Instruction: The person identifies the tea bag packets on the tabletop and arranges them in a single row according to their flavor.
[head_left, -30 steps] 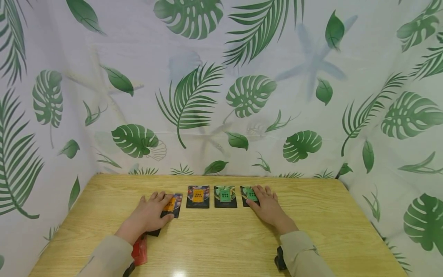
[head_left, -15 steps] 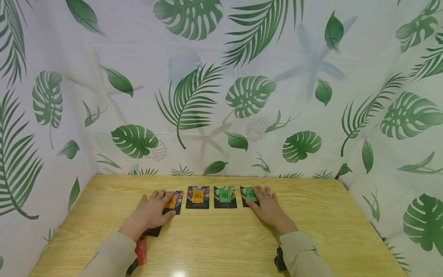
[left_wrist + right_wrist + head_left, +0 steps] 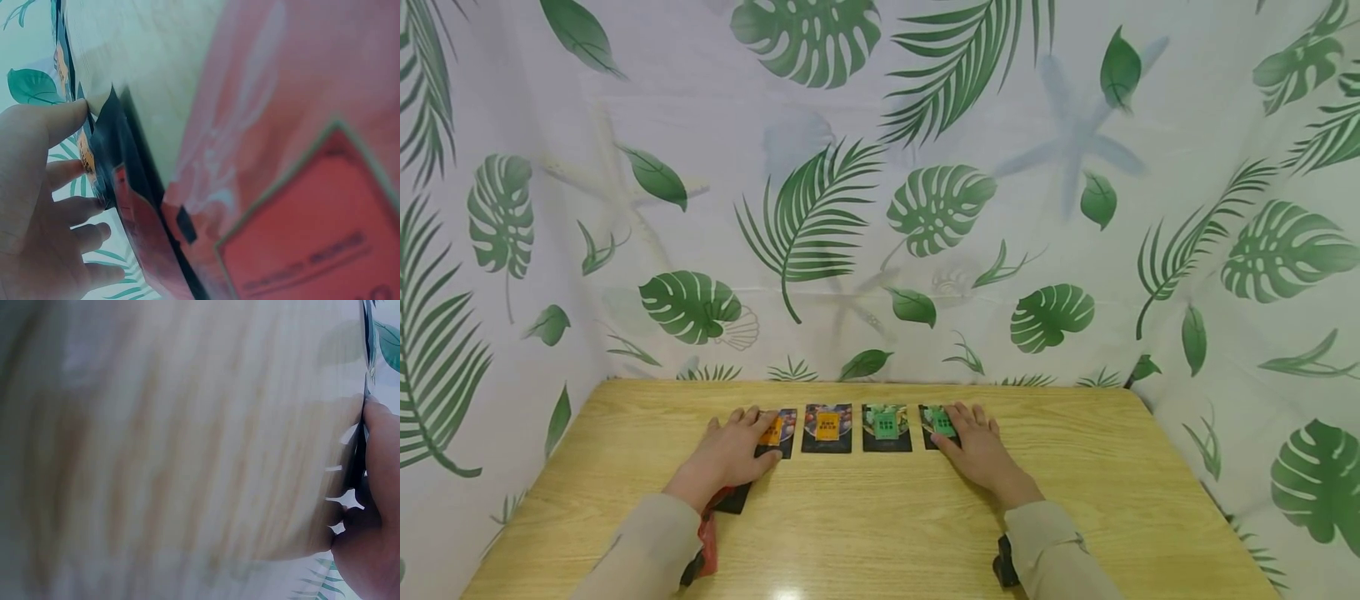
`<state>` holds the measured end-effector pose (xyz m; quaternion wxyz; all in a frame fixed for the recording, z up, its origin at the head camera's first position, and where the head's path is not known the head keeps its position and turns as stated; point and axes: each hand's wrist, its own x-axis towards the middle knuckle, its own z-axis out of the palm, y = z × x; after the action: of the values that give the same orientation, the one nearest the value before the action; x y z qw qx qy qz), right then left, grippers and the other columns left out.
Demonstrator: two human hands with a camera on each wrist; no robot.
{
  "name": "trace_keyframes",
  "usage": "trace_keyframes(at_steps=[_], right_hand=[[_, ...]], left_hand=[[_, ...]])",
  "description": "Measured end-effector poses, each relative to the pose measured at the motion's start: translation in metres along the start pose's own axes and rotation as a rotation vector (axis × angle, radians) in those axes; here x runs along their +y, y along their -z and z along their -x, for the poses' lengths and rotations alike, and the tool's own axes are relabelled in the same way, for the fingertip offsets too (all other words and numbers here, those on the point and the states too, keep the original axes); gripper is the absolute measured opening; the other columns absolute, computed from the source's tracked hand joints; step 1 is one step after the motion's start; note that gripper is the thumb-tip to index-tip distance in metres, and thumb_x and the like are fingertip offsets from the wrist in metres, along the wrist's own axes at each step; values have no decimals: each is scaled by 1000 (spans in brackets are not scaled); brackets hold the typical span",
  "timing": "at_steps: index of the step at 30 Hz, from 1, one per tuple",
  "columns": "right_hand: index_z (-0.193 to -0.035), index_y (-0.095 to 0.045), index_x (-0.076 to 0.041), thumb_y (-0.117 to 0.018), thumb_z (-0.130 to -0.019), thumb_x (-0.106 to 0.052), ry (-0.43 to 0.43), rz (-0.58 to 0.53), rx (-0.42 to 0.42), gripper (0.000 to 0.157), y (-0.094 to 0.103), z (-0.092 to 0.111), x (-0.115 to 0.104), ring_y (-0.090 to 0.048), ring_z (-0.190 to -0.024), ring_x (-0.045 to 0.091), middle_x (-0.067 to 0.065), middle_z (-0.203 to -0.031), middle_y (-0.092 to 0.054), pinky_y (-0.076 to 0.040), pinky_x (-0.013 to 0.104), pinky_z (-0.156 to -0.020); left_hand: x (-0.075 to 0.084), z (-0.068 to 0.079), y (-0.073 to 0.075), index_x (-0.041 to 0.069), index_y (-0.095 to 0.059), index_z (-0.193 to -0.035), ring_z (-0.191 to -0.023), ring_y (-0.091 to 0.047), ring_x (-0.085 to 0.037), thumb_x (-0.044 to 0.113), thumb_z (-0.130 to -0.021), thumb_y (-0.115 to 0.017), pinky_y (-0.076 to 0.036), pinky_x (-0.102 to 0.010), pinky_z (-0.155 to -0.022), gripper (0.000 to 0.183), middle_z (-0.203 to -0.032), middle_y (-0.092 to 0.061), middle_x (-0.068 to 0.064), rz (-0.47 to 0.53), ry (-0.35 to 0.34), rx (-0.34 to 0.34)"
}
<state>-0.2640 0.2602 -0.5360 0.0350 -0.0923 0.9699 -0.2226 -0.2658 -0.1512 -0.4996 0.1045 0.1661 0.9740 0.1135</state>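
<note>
My left hand rests on an orange-labelled flat packet at the left of a row, its thumb by the lower edge. In the left wrist view, the thumb and fingertips meet this orange-labelled packet. Under that wrist lie a dark packet with red and a red packet, both partly hidden. At the row's right end my right hand lies with spread fingers over a green-labelled packet, covering its right part.
Between the hands lie another orange-labelled packet and another green-labelled packet, side by side. The wooden table meets a leaf-printed cloth at its back edge. More cloth hangs at both sides.
The left hand has slid slightly forward and right, bringing its orange-labelled packet up nearly level with the row and straighter. The right hand stays on its green-labelled packet.
</note>
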Motion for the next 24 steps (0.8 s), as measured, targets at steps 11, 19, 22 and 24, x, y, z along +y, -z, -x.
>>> trace_keyframes(at_steps=[11,19,22,24], right_hand=[[-163,-35,0,-52,-111,-42,-1,2,2,69,1,0,-1,-11,-159,56,29,-170,-28,-8,76,-125],[-163,-34,1,-52,-111,-40,-6,14,-2,69,2,1,-3,-10,-159,55,30,-170,-27,-8,75,-126],[-163,-34,1,-53,-111,-40,-6,15,0,69,2,2,-3,-11,-159,55,30,-170,-27,-8,75,-126],[-163,-35,1,-53,-111,-40,-4,16,3,69,2,1,-3,-11,-159,55,30,-170,-28,-9,75,-126]], left_hand=[[-1,-4,0,10,-39,-164,-152,-33,-56,44,-105,-63,-25,-82,-115,72,-166,-37,-30,7,-3,3],[0,-5,1,9,-40,-163,-153,-33,-56,43,-105,-63,-25,-83,-115,71,-166,-36,-29,14,-4,0],[-1,-6,1,10,-40,-163,-153,-33,-56,43,-105,-63,-25,-82,-115,71,-166,-36,-29,15,-6,0],[-1,-7,1,10,-40,-163,-153,-33,-56,43,-105,-63,-24,-83,-116,71,-166,-36,-29,15,-7,-1]])
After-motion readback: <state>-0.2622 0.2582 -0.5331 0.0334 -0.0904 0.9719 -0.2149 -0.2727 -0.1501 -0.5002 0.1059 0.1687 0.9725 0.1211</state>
